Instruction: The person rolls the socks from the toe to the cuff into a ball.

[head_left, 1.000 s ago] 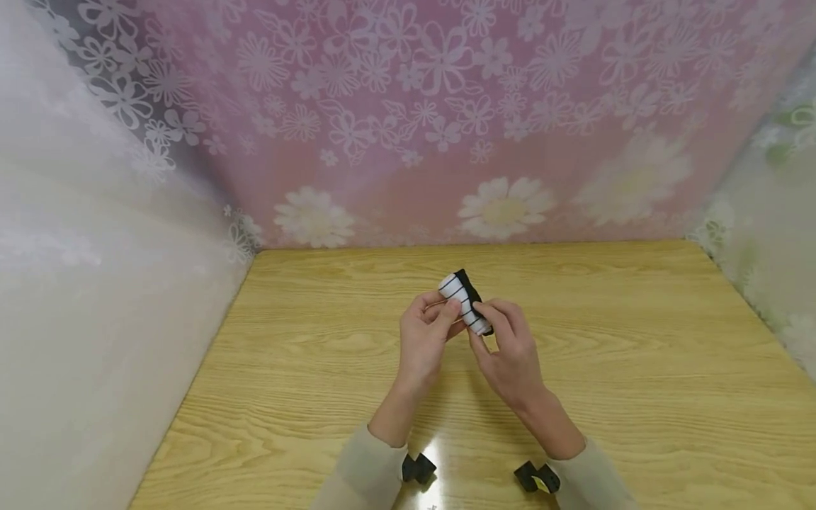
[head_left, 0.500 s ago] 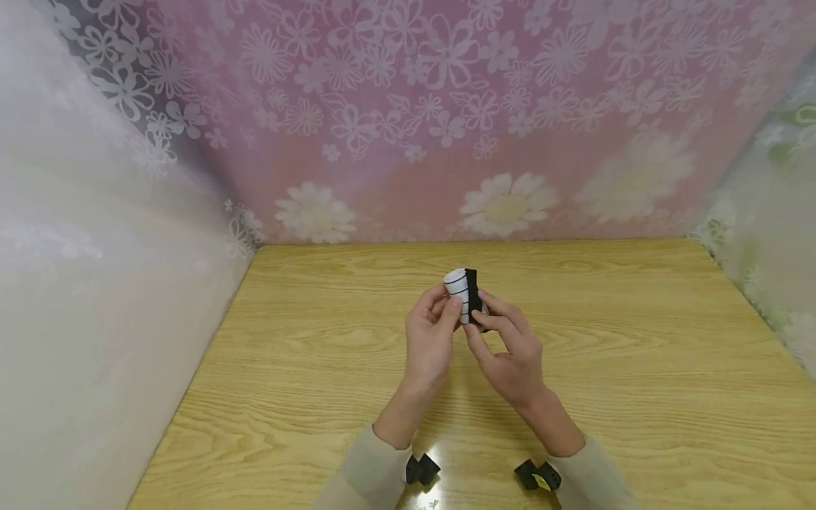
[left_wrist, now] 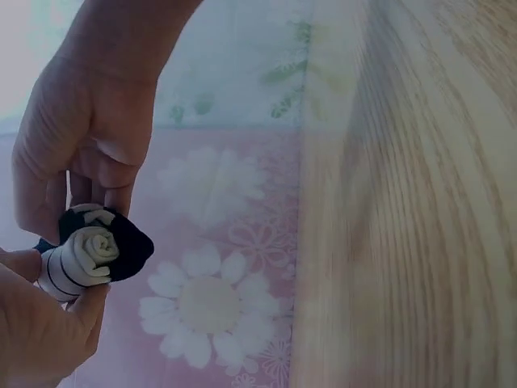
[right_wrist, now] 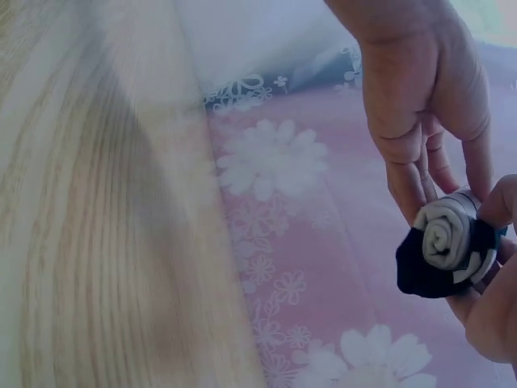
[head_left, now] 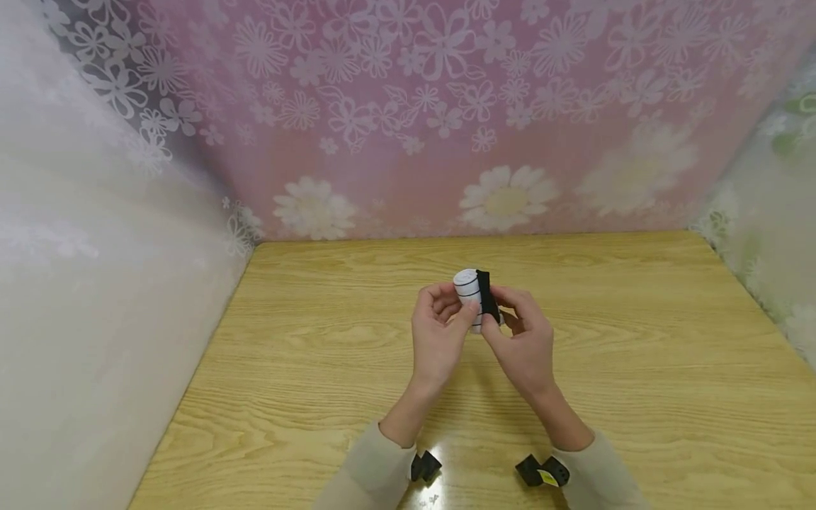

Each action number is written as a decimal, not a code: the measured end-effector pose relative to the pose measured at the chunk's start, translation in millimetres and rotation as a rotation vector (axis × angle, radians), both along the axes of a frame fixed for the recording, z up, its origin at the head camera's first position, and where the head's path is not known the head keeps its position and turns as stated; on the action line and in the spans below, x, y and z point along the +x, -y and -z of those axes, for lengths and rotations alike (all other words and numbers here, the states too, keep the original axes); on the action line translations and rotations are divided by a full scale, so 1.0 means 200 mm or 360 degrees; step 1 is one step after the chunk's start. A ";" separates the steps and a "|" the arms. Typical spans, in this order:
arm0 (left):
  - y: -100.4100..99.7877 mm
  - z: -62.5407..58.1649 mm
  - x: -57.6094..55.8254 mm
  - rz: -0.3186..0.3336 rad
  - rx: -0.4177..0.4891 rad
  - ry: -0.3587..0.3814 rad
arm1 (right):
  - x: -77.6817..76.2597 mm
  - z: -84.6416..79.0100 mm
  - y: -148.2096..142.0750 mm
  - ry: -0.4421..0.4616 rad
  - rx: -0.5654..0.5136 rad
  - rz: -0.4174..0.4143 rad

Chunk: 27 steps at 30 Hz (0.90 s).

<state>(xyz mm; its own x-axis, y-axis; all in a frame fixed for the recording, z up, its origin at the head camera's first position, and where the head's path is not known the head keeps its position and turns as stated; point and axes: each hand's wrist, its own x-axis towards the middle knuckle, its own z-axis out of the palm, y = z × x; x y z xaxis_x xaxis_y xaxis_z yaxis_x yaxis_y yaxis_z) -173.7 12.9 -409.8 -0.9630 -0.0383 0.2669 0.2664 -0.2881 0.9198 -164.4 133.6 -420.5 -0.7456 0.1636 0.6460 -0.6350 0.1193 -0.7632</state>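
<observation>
Between both hands, raised over the wooden table (head_left: 306,397), is a rolled-up sock (head_left: 467,283), white with thin black stripes and a black cuff (head_left: 487,294) along its right side. Its spiral end (left_wrist: 100,244) shows in the left wrist view, with the black cuff fabric flaring out beside it. My left hand (head_left: 438,341) grips the white roll from the left, thumb across its front. On the other side my right hand (head_left: 528,343) pinches the black cuff, its thumb in front and its fingers partly hidden behind the roll.
Pink floral sheeting (head_left: 395,177) rises behind the table's far edge, and pale panels stand left (head_left: 115,283) and right. Black devices (head_left: 426,467) sit at both sleeve cuffs. Light glares off the tabletop near the front.
The sock roll has turned from a slant to nearly upright and shifted slightly right with both hands. My right fingers have moved from its front to behind the black cuff.
</observation>
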 end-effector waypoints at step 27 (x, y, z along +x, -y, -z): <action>0.06 0.03 -0.02 -0.0009 -0.0087 -0.0032 | 0.03 0.03 0.08 -0.0384 0.0382 0.0114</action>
